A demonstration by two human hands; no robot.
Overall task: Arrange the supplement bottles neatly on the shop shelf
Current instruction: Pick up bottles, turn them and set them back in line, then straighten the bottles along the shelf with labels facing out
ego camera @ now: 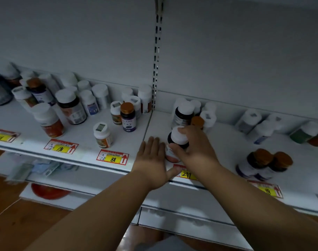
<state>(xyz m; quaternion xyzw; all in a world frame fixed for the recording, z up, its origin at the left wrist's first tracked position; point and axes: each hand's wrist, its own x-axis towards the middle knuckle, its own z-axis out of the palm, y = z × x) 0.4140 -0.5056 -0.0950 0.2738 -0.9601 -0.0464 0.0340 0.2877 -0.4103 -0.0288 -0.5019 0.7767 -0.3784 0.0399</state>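
At the front edge of the shelf [218, 154], just right of centre, a bottle [178, 140] is gripped around its white cap by the right hand [194, 151]. The left hand [151, 160] lies flat with straight fingers at the bottle's 9 o'clock, holding nothing. The bottle's long axis is near upright, cap leaning toward 1 o'clock. A tip over the edge is judged possible if it is released crooked. At 12 o'clock, the cluster [190, 113] could be knocked by a push back.

Bottles stand scattered on the shelf [218, 142]: a cluster [67, 104] left of the upright [155, 69], a pair [263, 164] front right, price tags [112, 157] along the front edge.
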